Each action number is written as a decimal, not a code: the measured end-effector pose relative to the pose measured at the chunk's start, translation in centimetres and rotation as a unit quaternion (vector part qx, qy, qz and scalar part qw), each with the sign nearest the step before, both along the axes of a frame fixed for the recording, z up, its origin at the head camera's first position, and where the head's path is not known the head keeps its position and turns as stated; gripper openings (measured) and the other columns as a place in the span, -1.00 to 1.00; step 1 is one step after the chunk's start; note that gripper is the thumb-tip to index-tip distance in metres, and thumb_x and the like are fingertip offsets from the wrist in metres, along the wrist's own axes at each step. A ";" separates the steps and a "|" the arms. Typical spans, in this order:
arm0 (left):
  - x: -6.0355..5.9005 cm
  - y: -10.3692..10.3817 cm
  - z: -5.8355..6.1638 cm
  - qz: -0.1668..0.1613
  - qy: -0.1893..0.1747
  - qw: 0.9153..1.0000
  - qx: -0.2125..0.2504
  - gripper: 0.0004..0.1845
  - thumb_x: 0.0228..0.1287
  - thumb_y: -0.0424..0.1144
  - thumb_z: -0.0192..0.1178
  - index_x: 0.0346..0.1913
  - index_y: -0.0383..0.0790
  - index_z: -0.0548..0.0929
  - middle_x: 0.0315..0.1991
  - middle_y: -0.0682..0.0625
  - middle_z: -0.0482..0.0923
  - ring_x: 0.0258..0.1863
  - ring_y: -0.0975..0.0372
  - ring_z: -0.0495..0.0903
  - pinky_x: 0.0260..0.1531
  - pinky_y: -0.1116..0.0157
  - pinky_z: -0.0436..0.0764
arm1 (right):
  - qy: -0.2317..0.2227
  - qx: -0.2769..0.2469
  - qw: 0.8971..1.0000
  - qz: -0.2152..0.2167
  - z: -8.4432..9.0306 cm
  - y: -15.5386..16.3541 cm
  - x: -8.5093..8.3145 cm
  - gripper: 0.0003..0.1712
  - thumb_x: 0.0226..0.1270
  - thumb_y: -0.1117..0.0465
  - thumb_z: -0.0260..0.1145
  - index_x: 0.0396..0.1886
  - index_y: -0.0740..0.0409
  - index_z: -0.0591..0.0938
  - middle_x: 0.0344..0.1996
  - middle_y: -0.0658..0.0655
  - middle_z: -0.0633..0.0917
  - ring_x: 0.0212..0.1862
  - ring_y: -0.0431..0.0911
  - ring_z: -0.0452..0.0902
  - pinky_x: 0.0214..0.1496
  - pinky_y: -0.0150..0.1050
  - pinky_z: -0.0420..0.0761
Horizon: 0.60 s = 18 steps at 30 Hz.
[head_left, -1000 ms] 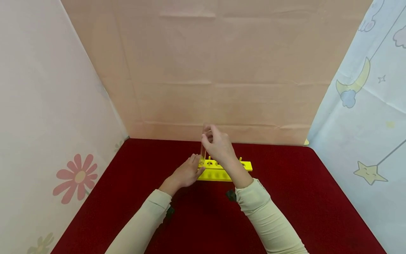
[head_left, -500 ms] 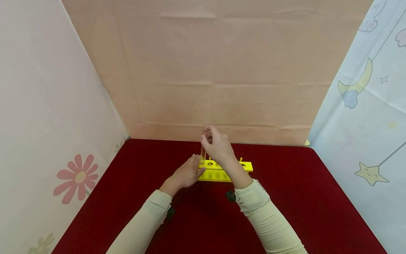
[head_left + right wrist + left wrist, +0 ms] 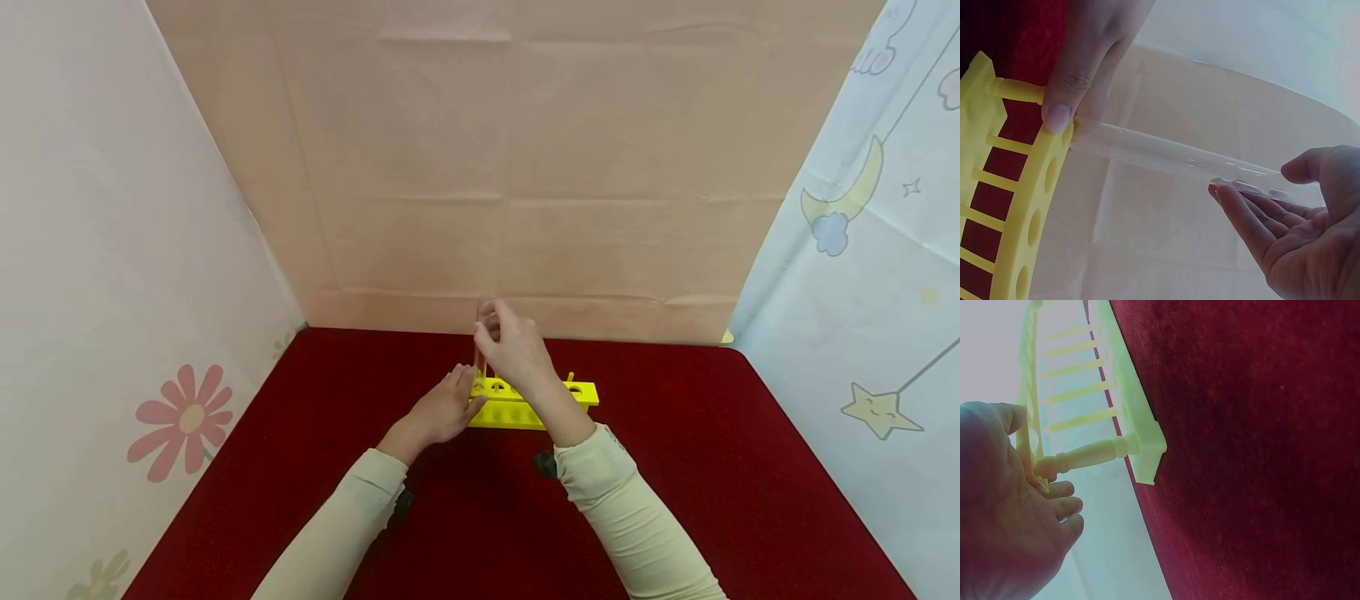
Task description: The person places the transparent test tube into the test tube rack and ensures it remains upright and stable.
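Observation:
A yellow test tube rack (image 3: 536, 392) stands on the red cloth, with a row of round holes in its top plate. Around the left end of that plate my left hand (image 3: 442, 407) grips, thumb on the near side; the left wrist view shows its fingers (image 3: 1069, 509) past the plate's edge. My right hand (image 3: 517, 346) holds a clear test tube (image 3: 1160, 153) upright between thumb and fingers, near its upper part. The tube's lower end is at the hole at the rack's left end, partly hidden by the left thumb in the right wrist view.
Red cloth (image 3: 675, 467) covers the table, with a tan backdrop (image 3: 600, 167) behind it. Patterned white panels (image 3: 862, 292) flank both sides. Short yellow pegs (image 3: 571, 377) rise behind the rack's top plate. Dark objects are partly visible by both sleeves.
The right hand and the test tube have come down very slightly at the rack's left end. The left hand stays in place on the rack.

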State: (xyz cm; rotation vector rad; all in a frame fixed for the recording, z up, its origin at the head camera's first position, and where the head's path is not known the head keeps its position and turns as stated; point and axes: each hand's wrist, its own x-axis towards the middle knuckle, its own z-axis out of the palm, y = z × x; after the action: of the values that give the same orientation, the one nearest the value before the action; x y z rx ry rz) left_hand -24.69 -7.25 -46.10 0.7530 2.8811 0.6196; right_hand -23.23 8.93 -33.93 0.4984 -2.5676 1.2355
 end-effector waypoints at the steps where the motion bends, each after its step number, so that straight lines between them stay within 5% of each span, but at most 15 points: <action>1: 0.0 0.0 0.0 0.000 -0.001 1.000 -0.001 -0.22 0.63 0.13 -0.15 0.60 -0.38 -0.01 0.58 -0.34 0.01 0.56 -0.08 0.08 0.47 -0.01 0.24 | 0.000 0.001 1.000 0.000 0.0 0.0 0.0 -0.75 0.50 0.15 0.23 0.06 0.15 0.54 -0.10 0.17 0.76 -0.14 -0.04 0.73 -0.05 -0.11 0.73; 18: 0.2 0.0 0.3 0.002 -0.005 1.000 -0.003 -0.21 0.63 0.13 -0.16 0.60 -0.38 -0.02 0.59 -0.34 -0.02 0.57 -0.08 0.05 0.48 -0.02 0.21 | -0.001 0.005 1.000 0.004 -0.3 -0.2 0.2 -0.80 0.50 0.17 0.23 0.03 0.10 0.53 -0.14 0.13 0.78 -0.18 -0.06 0.74 -0.12 -0.12 0.73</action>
State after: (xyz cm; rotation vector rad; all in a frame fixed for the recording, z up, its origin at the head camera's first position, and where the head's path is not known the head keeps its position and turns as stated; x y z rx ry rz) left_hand -24.44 -7.25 -45.85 0.7418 2.8740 0.6136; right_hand -23.03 8.76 -34.24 0.5085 -2.5776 1.2276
